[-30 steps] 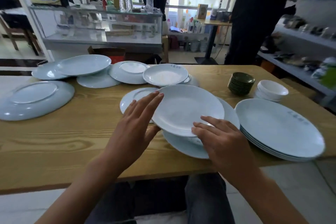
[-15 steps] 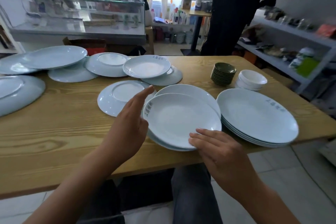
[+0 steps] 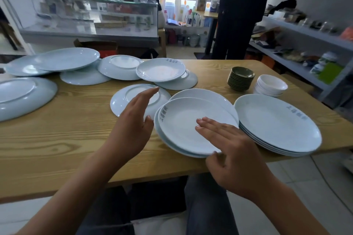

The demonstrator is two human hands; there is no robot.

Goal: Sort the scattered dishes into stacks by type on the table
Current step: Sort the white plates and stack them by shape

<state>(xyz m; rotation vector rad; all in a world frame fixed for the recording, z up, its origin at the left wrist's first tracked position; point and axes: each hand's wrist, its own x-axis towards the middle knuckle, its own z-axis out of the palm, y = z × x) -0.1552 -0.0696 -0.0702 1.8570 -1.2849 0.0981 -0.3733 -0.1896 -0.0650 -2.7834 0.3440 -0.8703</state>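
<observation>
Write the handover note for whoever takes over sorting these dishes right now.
Left hand: open, over the upside-down plate, holding nothing.
Right hand: open, fingers flat on the top plate of the middle stack.
Done: large plate stack, dark saucers and white bowls stacked at right.
Left: square up the middle stack, then sort the scattered plates at the far left.

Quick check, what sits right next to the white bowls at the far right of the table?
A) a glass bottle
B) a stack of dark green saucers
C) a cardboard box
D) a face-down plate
B: the dark green saucers stand stacked just left of the white bowls.
</observation>
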